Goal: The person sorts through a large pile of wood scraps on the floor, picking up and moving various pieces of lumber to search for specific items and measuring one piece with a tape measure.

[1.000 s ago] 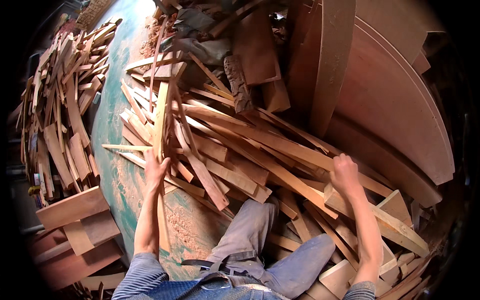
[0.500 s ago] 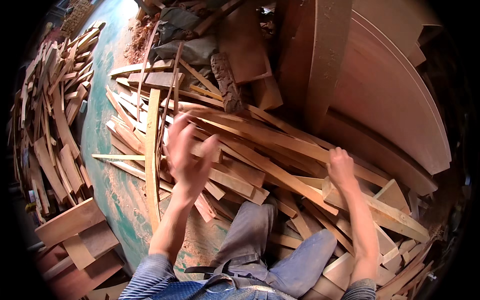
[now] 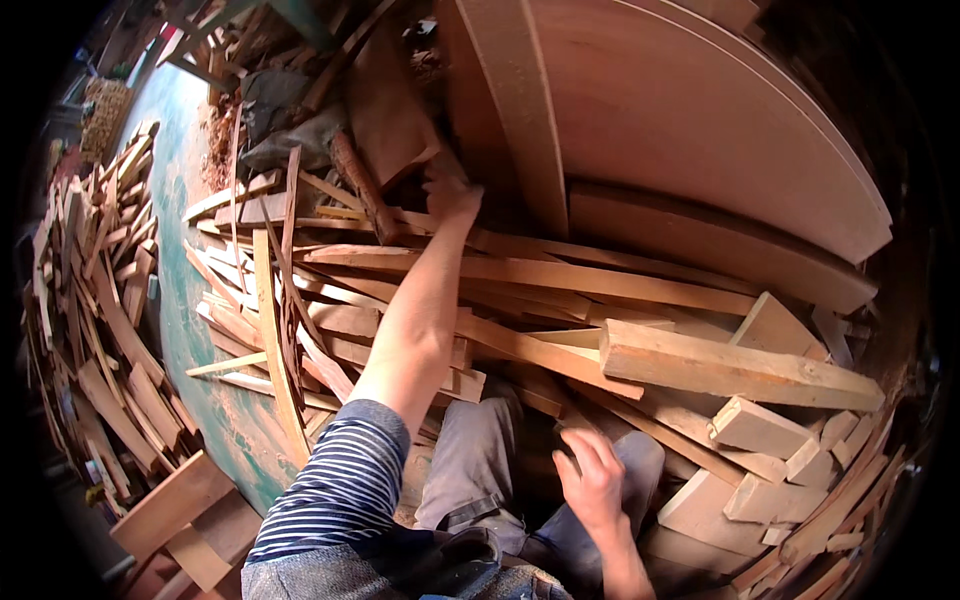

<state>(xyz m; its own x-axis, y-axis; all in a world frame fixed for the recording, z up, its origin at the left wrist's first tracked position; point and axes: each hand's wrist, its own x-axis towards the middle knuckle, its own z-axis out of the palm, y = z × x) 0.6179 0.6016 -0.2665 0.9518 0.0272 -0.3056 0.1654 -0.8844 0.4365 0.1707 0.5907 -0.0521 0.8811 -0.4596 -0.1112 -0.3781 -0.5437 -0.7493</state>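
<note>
My left hand reaches over the woodpile to the lower corner of an upright reddish board at the back. Its fingers are bent and shaded, and what they close on is hidden. A bark-covered stick leans just left of it. Over my right thigh hangs my right hand, loosely curled, thumb apart, with nothing seen in it. Beyond that hand, a thick squared beam rests on the pile. Long curved strips of wood cross the pile under and beside my left forearm.
A large reddish panel and an upright plank stand at the back right. Short offcuts lie to the right. Another heap of wood strips stands on the left, past the dusty green floor. Flat boards lie near left.
My left hand has moved away from me, over the pile to the back board. My right hand has left the thick beam and come back over my thigh. The view has turned.
</note>
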